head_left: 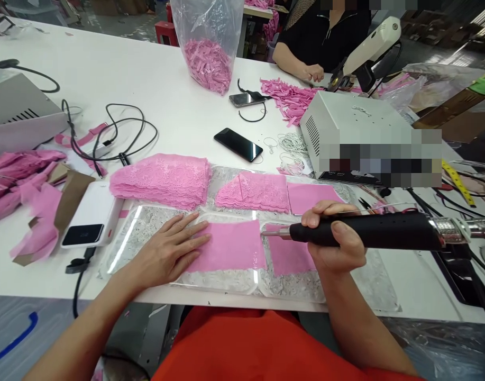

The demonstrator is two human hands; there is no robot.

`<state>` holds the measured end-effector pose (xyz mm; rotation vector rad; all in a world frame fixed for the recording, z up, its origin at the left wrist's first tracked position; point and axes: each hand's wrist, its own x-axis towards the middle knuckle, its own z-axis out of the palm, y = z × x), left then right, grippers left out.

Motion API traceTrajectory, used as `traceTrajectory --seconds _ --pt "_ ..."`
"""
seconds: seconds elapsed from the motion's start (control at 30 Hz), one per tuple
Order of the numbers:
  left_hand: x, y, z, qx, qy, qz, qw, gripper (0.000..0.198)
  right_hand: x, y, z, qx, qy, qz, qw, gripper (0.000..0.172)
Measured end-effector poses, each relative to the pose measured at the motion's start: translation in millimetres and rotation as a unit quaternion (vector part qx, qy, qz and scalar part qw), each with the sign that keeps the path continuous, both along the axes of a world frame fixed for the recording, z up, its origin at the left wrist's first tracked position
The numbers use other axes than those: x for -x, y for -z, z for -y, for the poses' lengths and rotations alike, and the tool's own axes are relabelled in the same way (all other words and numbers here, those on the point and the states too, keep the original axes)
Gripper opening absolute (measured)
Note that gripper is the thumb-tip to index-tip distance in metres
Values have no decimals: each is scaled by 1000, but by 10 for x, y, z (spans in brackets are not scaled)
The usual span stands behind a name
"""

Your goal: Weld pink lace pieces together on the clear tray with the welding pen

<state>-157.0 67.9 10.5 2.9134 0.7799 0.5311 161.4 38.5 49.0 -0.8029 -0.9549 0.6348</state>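
Observation:
My left hand lies flat with fingers spread, pressing the left edge of a pink fabric piece on a clear plastic sheet. My right hand grips a black pen-shaped heat tool; its metal tip rests at the fabric's right edge, where a second pink piece lies. Behind them sit a stack of pink lace, a smaller lace pile and a plain pink square.
A black phone, a white control box, a white power bank, cables and a bag of pink scraps are on the white table. Another person's hand works at the far side beside pink strips.

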Motion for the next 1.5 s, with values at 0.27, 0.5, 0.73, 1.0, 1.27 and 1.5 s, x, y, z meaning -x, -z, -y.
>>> traceTrajectory --seconds 0.27,0.5,0.73,1.0,1.27,1.5 --pt "4 3 3 15 -6 4 1000 41 6 13 -8 -11 -23 9 1000 10" --pt "2 -4 1 14 -5 4 1000 40 4 17 -5 -7 -21 31 999 7" --pt "0 0 7 20 -8 4 1000 40 -36 -10 53 8 -13 16 1000 12" --pt "4 5 15 26 -17 -2 1000 40 -76 5 228 17 -60 13 998 15" --pt "-6 -12 9 18 -5 6 1000 41 -54 17 234 4 -80 14 997 13" --pt "24 0 -15 11 -4 0 1000 41 -43 0 222 16 -81 12 996 11"
